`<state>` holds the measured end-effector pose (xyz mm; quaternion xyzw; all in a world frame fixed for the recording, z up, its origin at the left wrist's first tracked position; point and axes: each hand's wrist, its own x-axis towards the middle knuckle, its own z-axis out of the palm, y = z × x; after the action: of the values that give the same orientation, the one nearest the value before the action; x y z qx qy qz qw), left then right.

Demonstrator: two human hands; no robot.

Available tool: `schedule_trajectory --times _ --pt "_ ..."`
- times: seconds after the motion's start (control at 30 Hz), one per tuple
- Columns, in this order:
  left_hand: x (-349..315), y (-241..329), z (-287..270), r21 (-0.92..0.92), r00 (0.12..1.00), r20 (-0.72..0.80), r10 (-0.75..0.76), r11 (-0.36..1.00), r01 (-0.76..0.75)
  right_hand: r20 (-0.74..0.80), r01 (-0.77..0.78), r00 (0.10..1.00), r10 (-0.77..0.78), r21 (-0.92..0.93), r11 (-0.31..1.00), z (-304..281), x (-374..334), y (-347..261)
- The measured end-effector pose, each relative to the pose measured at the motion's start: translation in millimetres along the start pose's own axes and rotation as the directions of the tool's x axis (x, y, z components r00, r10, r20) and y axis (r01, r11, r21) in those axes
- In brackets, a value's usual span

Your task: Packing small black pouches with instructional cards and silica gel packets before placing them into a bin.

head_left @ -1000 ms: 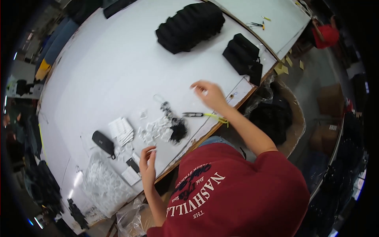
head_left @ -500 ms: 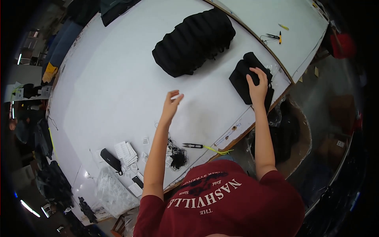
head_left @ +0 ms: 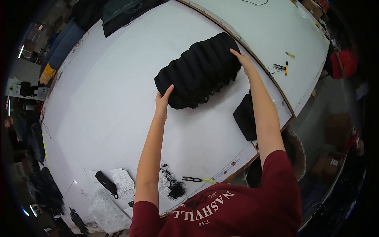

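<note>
A long row of black fabric pouches (head_left: pixel 199 71), packed tightly side by side, lies on the white table. My left hand (head_left: pixel 162 102) grips its left end, thumb on the upper side and the other fingers largely hidden. At the far right end my right hand (head_left: pixel 242 60) presses against the row, so that it is held between both hands. Partly behind my right forearm lies a smaller black fabric bundle (head_left: pixel 245 118), which neither hand touches.
Near my left forearm are a slim black case (head_left: pixel 106 182), white paper slips (head_left: pixel 123 179) and a clear plastic bag (head_left: pixel 106 211). Black strings (head_left: pixel 176 190) lie beside thread snips (head_left: pixel 191 179). A wooden edge strip (head_left: pixel 268 75) separates the neighbouring table, where small tools (head_left: pixel 286 68) lie.
My right hand has left the smaller black bundle and moved to the right end of the pouch row. My left hand has reached its left end. The row appears lower in view.
</note>
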<state>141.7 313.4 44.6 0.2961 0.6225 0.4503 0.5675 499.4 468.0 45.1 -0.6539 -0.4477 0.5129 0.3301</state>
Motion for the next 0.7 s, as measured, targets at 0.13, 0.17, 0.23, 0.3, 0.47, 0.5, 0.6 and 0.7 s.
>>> schedule_trajectory --times 0.13,0.17,0.23,0.3,0.47,0.5,0.6,0.7 --pt "-3.7 4.9 8.6 0.005 0.994 0.030 0.108 0.994 -0.108 -0.154 0.100 0.983 -0.099 -0.001 0.995 30.7 -17.3 -2.1" --pt "-1.0 5.0 7.6 0.028 0.986 0.036 0.160 0.987 -0.161 -0.135 0.204 0.972 -0.191 0.091 0.975 42.7 -29.5 -10.9" --pt "3.1 6.1 10.7 0.027 0.989 0.052 0.140 0.990 -0.141 -0.158 0.253 0.959 -0.237 0.089 0.963 48.2 -37.2 -10.3" --pt "1.1 7.8 14.0 0.031 0.990 0.068 0.121 0.992 -0.123 -0.181 0.302 0.942 -0.282 0.089 0.949 46.6 -43.8 -7.7" --pt "-44.4 18.0 31.0 0.018 0.994 0.067 0.081 0.996 -0.082 -0.337 0.459 0.850 -0.405 0.097 0.883 41.2 -91.2 -0.6" --pt "-64.9 19.3 29.3 0.020 0.996 0.053 0.072 0.997 -0.073 -0.352 0.468 0.850 -0.392 0.163 0.869 41.5 -119.0 -10.9" --pt "-123.6 2.7 27.8 -0.108 0.989 0.110 0.096 0.991 -0.084 -0.368 0.427 0.870 -0.329 0.227 0.875 26.1 -181.5 -1.6" --pt "-177.8 -33.9 23.3 -0.114 0.997 0.060 0.051 0.993 -0.044 -0.322 0.305 0.918 -0.229 0.207 0.930 13.2 -229.8 40.9"
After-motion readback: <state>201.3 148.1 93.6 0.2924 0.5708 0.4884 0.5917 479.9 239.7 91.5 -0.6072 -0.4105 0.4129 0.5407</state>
